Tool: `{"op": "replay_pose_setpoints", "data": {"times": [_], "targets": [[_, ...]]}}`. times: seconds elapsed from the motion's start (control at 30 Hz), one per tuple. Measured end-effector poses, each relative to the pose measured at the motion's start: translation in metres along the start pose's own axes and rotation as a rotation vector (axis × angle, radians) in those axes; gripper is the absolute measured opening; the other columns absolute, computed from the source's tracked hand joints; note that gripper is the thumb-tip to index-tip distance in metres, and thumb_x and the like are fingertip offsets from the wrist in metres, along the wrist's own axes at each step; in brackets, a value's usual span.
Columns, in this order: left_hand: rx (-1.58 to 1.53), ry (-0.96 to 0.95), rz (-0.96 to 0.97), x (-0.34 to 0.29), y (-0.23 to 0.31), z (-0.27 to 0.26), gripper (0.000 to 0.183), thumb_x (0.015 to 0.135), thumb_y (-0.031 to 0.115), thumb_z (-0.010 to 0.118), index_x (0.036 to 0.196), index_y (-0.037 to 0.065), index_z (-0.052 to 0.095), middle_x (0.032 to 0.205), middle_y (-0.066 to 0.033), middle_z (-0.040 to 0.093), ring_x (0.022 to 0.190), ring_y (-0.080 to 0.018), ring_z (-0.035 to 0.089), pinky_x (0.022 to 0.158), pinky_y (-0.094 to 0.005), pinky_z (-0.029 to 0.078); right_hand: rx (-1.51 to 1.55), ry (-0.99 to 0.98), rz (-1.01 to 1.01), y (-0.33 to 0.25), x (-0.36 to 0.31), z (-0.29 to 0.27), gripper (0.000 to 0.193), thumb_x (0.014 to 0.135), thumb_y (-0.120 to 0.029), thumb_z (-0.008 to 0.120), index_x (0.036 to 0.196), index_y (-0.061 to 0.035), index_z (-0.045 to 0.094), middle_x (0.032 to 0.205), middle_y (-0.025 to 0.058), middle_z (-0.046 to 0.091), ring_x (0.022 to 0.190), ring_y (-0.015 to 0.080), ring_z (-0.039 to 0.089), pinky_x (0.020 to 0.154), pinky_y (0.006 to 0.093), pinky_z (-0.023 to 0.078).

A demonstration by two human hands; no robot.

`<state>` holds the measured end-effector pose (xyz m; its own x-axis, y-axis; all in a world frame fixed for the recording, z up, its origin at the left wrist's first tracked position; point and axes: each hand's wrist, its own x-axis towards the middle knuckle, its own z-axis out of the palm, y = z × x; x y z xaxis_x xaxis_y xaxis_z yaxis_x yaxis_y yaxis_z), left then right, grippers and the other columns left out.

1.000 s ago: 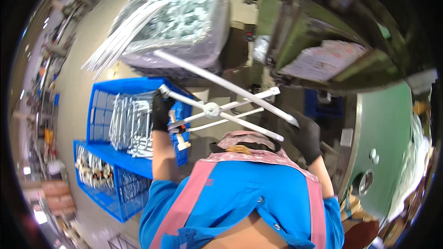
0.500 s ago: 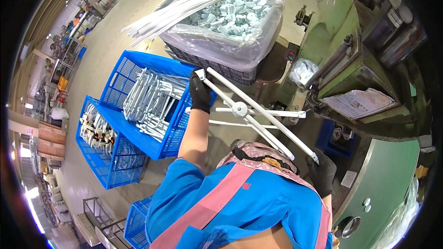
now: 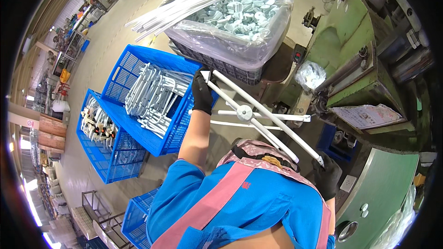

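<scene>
A white tubular folding frame point(image 3: 266, 106) with crossing legs and a round pale hub point(image 3: 244, 112) is held in front of my body. My left hand point(image 3: 201, 93), in a black glove, is closed around its upper left corner, beside a white end cap. At the lower right, my right hand point(image 3: 327, 177), also black-gloved, grips the end of the long outer tube; its fingers are partly hidden. The frame slants from upper left to lower right. Part of it passes behind my left wrist.
Left of the frame, a blue crate point(image 3: 121, 122) holds many bent white tubes point(image 3: 154, 93); another blue crate point(image 3: 99, 159) stands beside it. Ahead is a plastic-lined bin point(image 3: 221, 57) of pale plastic parts point(image 3: 244, 11) and white rods point(image 3: 180, 10). A green machine point(image 3: 339, 32) rises on the right.
The view has shifted slightly, so the bin and machine appear farther right. Both hands keep their hold on the frame, which sits a little lower and farther right in the picture.
</scene>
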<state>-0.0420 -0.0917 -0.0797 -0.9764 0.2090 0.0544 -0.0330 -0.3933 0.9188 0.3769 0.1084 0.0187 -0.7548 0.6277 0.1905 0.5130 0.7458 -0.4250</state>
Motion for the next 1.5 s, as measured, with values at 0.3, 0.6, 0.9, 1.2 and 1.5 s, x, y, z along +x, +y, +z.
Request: {"op": "replay_pose_setpoints", "data": {"times": [0.3, 0.6, 0.9, 1.2, 1.5], "targets": [[0.139, -0.065, 0.072, 0.002, 0.001, -0.005, 0.039, 0.099, 0.028, 0.033, 0.118, 0.001, 0.054, 0.107, -0.0101, 0.06, 0.092, -0.0174, 0.057, 0.078, -0.0301, 0.049, -0.044, 0.022, -0.091, 0.005, 0.003, 0.005, 0.029, 0.072, -0.025, 0.075, 0.095, -0.0092, 0.068, 0.074, 0.0135, 0.064, 0.063, 0.0306, 0.062, 0.054, 0.0375, 0.047], [0.193, -0.043, -0.096, 0.008, 0.001, -0.017, 0.042, 0.099, 0.035, 0.035, 0.109, 0.004, 0.062, 0.089, -0.0047, 0.061, 0.08, -0.0134, 0.054, 0.071, -0.028, 0.045, 0.646, -0.508, 0.217, 0.046, 0.034, 0.027, 0.026, 0.082, -0.028, 0.071, 0.093, -0.0043, 0.068, 0.07, 0.0166, 0.062, 0.058, 0.015, 0.057, 0.054, 0.0327, 0.044], [1.076, 0.25, 0.447, -0.011, -0.002, 0.001, 0.058, 0.088, 0.033, 0.061, 0.13, -0.002, 0.042, 0.127, -0.026, 0.046, 0.12, -0.0347, 0.045, 0.1, -0.0466, 0.036, 0.116, -0.005, -0.276, -0.017, 0.088, 0.037, 0.025, 0.08, -0.025, 0.07, 0.097, -0.0073, 0.065, 0.081, 0.0175, 0.064, 0.074, 0.0364, 0.062, 0.067, 0.0422, 0.049], [1.12, -0.791, 0.773, -0.046, 0.039, 0.08, 0.023, 0.079, 0.019, 0.068, 0.1, 0.009, 0.067, 0.096, -0.0097, 0.066, 0.094, -0.0292, 0.06, 0.087, -0.041, 0.042, 0.661, -0.294, -0.134, 0.01, 0.11, 0.05, 0.032, 0.098, -0.024, 0.049, 0.123, -0.0041, 0.052, 0.111, 0.0103, 0.062, 0.099, 0.0177, 0.063, 0.081, 0.0275, 0.05], [1.098, -0.929, 0.617, -0.034, 0.051, 0.086, 0.016, 0.08, 0.021, 0.068, 0.089, 0.008, 0.07, 0.081, -0.01, 0.066, 0.079, -0.0296, 0.061, 0.072, -0.0409, 0.045, 0.495, -0.4, -0.108, 0.012, 0.119, 0.049, 0.025, 0.096, -0.018, 0.052, 0.117, -0.0049, 0.054, 0.096, 0.0064, 0.062, 0.081, 0.0143, 0.062, 0.072, 0.0294, 0.052]]}}
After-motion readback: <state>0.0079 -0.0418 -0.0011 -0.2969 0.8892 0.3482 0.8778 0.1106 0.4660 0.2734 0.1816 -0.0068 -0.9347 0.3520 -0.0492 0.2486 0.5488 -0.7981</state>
